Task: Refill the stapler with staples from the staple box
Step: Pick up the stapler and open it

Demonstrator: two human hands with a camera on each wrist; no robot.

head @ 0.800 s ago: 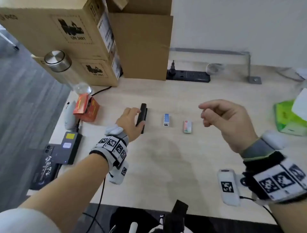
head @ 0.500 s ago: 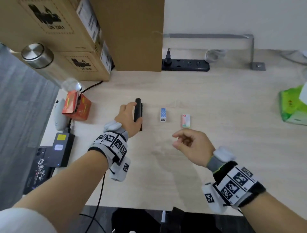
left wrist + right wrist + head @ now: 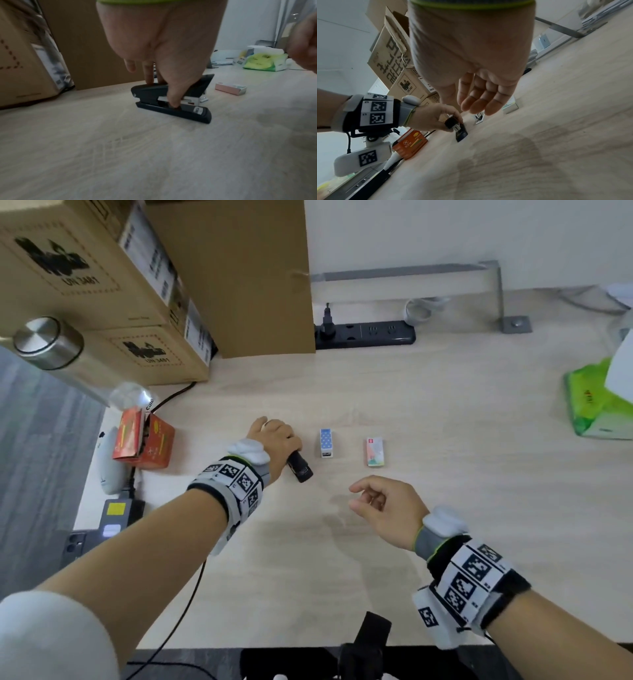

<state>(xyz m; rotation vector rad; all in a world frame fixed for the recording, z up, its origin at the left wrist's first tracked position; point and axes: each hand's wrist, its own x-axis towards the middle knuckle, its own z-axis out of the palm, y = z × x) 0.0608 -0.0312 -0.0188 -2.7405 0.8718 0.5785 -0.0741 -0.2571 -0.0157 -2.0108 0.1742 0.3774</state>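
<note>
Two hands working: left hand gripping stapler mid-frame; right hand hovering loosely curled, holding nothing. Advice: keeping base pinned, lifting lid gently.

The head view is bright and evenly lit, the pale bench almost washed out, with soft grey shadows lying under the right hand. Straight edges bow toward the borders, and the cardboard boxes lean and stretch at the upper left. Both wrist views are dimmer and greyer. In the left wrist view the bench grain smears with motion blur, and the stapler is only moderately sharp. The right wrist view is steeply tilted, with a broad soft shadow on the bench.
</note>
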